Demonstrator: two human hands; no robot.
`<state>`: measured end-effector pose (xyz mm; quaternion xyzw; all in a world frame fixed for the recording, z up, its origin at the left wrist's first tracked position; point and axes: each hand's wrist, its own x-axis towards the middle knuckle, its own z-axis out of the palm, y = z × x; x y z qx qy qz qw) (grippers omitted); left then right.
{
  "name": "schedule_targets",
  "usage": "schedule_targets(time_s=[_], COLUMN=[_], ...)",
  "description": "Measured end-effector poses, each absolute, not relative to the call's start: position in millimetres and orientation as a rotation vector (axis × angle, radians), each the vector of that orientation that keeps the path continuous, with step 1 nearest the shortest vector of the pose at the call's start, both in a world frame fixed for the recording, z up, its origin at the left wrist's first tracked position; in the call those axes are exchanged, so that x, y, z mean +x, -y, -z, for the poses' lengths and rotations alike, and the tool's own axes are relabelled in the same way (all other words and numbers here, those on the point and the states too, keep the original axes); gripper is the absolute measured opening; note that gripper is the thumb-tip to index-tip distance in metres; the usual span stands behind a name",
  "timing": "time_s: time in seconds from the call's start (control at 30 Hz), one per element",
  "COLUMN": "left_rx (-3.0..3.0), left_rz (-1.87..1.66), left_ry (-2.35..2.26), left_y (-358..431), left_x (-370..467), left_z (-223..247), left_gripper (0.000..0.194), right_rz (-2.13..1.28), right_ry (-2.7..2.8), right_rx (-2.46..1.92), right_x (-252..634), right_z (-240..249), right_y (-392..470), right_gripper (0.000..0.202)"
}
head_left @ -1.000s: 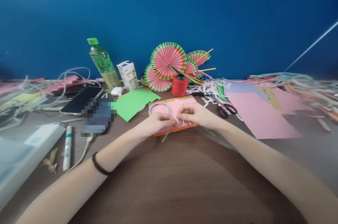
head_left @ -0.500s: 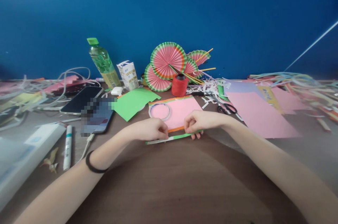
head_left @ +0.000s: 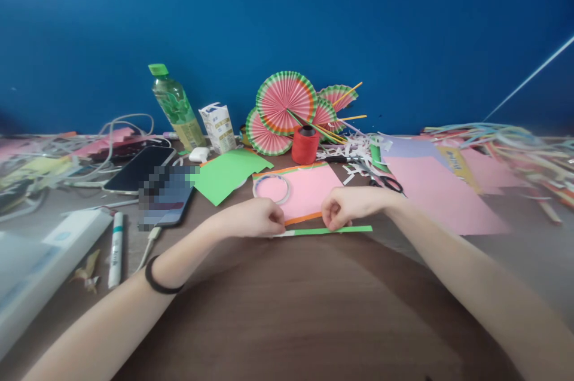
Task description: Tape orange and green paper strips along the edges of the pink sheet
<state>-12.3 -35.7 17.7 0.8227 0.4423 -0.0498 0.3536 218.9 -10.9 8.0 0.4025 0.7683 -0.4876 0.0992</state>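
Note:
A narrow green paper strip (head_left: 311,230) with a white stretch at its left lies level at the near side of a pink sheet (head_left: 309,189) edged in orange and green. My left hand (head_left: 260,218) pinches the strip's white part, fingertips close together. Toward the strip's right half, the fingers of my right hand (head_left: 343,207) are closed on it, and the green end sticks out beyond them. On the pink sheet rests a tape roll (head_left: 287,191), just beyond my left hand.
Behind stand folded paper fans (head_left: 287,100), a red thread spool (head_left: 305,146), a carton (head_left: 218,128) and a green bottle (head_left: 174,106). Green paper (head_left: 226,173), phones (head_left: 139,170) and a marker (head_left: 115,249) lie left. Scissors (head_left: 389,182), shreds and pink paper (head_left: 442,195) are right.
The strip has shifted to the right and now lies straighter. My right hand has moved slightly right along with it, while my left hand has stayed nearly in place.

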Motion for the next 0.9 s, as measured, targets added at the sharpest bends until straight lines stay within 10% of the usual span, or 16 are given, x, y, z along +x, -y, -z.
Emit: schedule_targets(time_s=[0.9], left_rx=[2.583], left_rz=[-0.384], left_ry=[-1.247], left_y=[10.1], left_x=[-23.3], left_z=[17.3], left_gripper=[0.004], right_rz=[1.273], right_ry=[-2.386], right_rx=[1.230], right_x=[230.0], right_z=[-5.1], right_y=[0.8], right_gripper=[0.021])
